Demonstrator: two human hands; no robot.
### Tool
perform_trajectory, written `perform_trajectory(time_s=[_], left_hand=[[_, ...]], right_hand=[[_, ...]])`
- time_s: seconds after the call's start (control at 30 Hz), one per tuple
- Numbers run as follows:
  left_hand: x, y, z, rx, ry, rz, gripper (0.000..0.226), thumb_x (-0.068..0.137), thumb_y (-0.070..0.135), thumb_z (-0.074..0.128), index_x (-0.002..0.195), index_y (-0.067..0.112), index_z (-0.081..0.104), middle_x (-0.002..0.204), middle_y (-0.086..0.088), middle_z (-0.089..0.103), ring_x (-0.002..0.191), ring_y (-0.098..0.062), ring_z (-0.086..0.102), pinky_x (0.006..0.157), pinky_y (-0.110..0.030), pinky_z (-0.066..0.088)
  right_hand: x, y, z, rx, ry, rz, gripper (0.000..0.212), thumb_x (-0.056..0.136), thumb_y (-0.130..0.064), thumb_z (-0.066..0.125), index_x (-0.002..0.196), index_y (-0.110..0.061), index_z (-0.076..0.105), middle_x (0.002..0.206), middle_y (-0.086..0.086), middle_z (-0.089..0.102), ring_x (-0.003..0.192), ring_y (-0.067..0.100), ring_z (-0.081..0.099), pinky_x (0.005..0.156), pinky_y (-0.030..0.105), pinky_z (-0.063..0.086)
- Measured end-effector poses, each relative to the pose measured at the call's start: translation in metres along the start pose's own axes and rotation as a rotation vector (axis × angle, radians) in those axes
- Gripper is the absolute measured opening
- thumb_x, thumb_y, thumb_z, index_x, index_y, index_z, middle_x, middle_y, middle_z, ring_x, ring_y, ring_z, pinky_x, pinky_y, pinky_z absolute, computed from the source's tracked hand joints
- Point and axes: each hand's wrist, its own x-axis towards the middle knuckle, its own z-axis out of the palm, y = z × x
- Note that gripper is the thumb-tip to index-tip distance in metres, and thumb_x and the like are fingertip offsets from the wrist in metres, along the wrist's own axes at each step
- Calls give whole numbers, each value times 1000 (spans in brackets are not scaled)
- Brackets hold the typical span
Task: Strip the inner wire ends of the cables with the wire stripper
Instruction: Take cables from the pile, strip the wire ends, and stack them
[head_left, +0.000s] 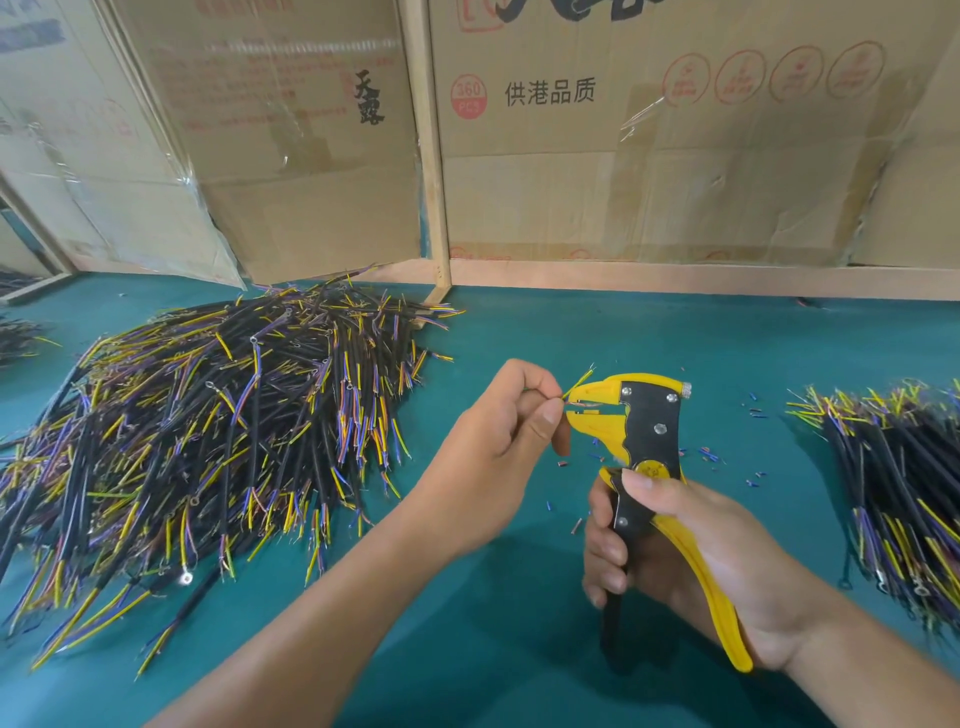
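My right hand (670, 551) grips the handles of a yellow and black wire stripper (652, 431), its jaws pointing left. My left hand (498, 421) pinches a short cable at its end, right beside the jaws. One thin inner wire lies between the jaws, and a yellow-green inner wire (579, 383) sticks up above them. Most of the held cable is hidden inside my left fist.
A large heap of black cables (208, 441) with coloured inner wires covers the green table (493, 623) on the left. A smaller bundle (904, 493) lies at the right edge. Small insulation scraps (711, 457) are scattered around the stripper. Cardboard boxes (623, 130) stand behind.
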Motion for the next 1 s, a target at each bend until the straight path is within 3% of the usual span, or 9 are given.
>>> perform_trajectory(time_s=[0.17,0.43,0.73,1.0], left_hand=[[-1,0,1,-26,-21,-11,12,102,35,39,102,24,44,80,10,63,56,-11,35,57,-28,30],[-1,-2,4,-74,-31,-14,17,102,37,37,102,22,44,81,6,62,58,-17,30,53,-26,29],[-1,-2,5,-87,-26,-16,12,103,32,37,102,23,44,79,6,61,58,-15,30,53,-22,30],[-1,-1,3,-31,-4,16,15,99,44,40,99,30,45,75,10,60,56,-12,33,56,-27,31]], right_hand=[[0,-1,2,7,19,7,38,80,-40,76,85,-5,61,70,15,43,60,29,45,63,45,49],[0,-1,5,18,51,1,43,82,-44,74,75,-6,55,63,11,36,50,25,37,54,41,44],[-2,-5,4,-34,156,-23,51,76,-52,75,66,-10,47,54,5,28,38,16,28,44,26,35],[-3,-7,6,-35,177,-28,50,73,-54,76,65,-13,48,53,3,27,37,14,25,43,23,32]])
